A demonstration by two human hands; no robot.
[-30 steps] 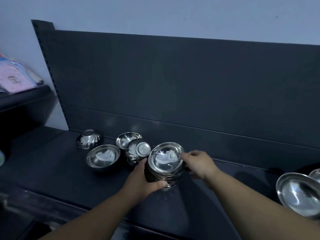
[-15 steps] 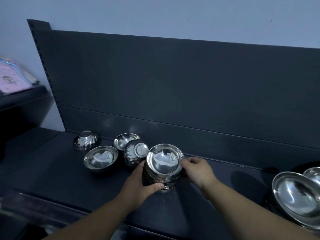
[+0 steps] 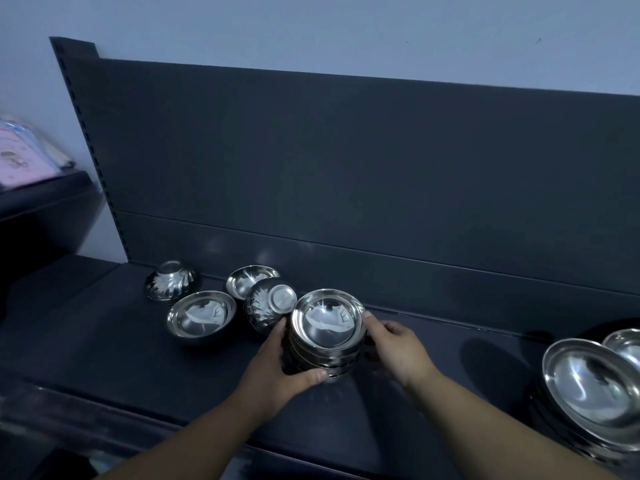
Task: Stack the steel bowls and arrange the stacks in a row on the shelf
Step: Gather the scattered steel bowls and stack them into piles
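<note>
Gripping the bowl stack (image 3: 325, 327) by its sides with left hand (image 3: 277, 368) and right hand (image 3: 398, 351). Hard, likely slippery.

You've got bare shelf (image 3: 450, 344) open to the right of the stack (image 3: 325, 336), clear across to the big bowls (image 3: 588, 386), but the left is crowded, a tipped bowl (image 3: 268, 304) right beside it, more loose bowls (image 3: 201, 315) past that, and the back panel (image 3: 346, 168) close behind
</note>
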